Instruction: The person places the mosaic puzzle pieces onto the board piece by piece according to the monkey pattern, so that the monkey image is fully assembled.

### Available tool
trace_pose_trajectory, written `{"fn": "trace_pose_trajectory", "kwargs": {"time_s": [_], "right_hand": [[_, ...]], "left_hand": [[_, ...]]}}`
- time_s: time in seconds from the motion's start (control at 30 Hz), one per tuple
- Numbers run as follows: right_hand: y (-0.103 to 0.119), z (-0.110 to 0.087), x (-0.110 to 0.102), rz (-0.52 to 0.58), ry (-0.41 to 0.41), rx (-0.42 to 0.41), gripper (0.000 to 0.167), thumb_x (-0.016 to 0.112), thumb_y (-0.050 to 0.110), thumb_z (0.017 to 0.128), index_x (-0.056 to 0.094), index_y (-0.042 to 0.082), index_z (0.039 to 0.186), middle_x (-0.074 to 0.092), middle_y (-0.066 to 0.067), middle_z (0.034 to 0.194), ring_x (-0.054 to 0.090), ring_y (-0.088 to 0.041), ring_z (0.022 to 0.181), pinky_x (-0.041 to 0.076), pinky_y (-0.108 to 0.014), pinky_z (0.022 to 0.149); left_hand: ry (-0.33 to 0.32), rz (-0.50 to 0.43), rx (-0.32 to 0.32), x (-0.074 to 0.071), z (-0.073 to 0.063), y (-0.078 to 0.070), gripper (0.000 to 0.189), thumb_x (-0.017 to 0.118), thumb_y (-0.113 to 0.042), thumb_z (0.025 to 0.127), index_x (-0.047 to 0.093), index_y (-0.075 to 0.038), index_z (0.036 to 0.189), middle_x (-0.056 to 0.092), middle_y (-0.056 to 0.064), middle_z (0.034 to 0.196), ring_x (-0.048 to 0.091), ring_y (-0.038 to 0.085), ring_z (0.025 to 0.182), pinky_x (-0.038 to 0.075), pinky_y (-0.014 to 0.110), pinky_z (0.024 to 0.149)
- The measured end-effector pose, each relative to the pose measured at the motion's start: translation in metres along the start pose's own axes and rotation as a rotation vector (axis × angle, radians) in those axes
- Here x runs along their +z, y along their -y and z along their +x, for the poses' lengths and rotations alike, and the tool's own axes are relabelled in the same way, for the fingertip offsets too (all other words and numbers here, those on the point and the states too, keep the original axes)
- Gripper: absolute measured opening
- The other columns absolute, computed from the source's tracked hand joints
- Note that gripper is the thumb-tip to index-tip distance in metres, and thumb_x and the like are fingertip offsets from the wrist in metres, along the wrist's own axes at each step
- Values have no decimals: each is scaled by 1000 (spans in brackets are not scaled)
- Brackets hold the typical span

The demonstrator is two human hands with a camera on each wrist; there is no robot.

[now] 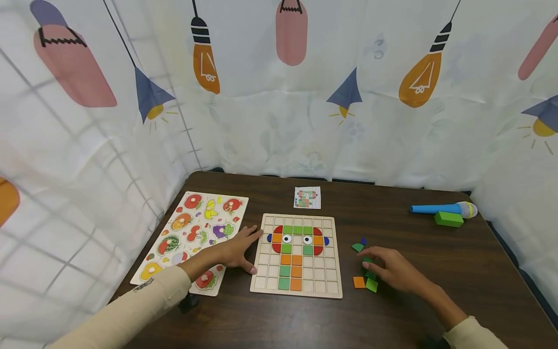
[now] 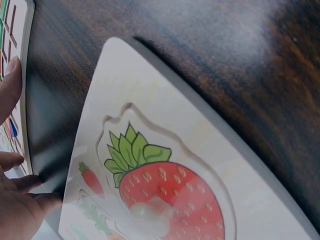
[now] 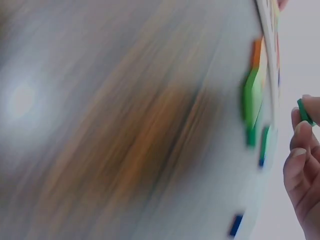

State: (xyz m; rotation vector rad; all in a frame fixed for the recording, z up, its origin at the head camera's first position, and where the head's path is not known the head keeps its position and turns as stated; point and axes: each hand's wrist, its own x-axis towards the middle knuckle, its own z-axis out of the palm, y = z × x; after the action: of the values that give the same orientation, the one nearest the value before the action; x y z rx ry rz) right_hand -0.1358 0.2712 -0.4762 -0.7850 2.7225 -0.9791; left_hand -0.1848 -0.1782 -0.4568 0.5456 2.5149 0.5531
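A wooden grid board bears colored tiles in a figure with two eye pieces. My left hand rests at its left edge, thumb and spread fingers touching the rim. To the right of the board, my right hand is over a small group of loose pieces. In the right wrist view it pinches a small green piece between thumb and fingers. Around it lie an orange square, a light green square, a green curved piece and a blue piece.
A fruit puzzle board lies left, partly under my left forearm. A picture card sits behind the grid board. At the far right, a blue toy microphone lies by a green block. Patterned curtains hang behind the table.
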Motion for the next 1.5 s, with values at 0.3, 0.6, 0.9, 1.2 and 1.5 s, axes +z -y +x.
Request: {"fn": "trace_pose_trajectory", "kwargs": {"time_s": [0.3,0.6,0.9,1.2,1.5], "right_hand": [[48,46,36,83,95,-61,23,66,28,99,65,12,115,59,9,81,47,-1,61,43,-21,55],[75,72,70,60,110,-69,16,71,27,95,66,18,107,60,11,84,48,-2,68,44,-20,60],[81,74,74,-75,122,-10,37,76,39,90,68,18,119,59,15,84,50,-2,71,43,-22,63],[75,68,65,-44,154,38,31,78,32,88,67,17,113,59,14,84,51,-4,71,43,-23,62],[78,69,64,-27,145,10,22,78,27,88,72,18,107,59,16,83,52,-5,76,42,-23,66]], "left_hand": [[4,3,-4,1,1,0,107,88,-35,77,25,-12,160,13,18,167,6,45,154,23,62,119],[8,5,-10,1,2,1,107,88,-36,77,25,-13,160,13,18,168,6,44,154,23,62,119],[7,8,-6,1,1,2,107,88,-36,77,25,-12,160,13,19,167,6,45,154,23,62,119],[8,14,-22,0,2,2,107,88,-38,76,25,-14,160,13,17,168,7,44,154,24,62,119],[18,7,-25,0,1,1,108,87,-39,76,24,-15,161,12,16,168,6,43,155,22,62,119]]}}
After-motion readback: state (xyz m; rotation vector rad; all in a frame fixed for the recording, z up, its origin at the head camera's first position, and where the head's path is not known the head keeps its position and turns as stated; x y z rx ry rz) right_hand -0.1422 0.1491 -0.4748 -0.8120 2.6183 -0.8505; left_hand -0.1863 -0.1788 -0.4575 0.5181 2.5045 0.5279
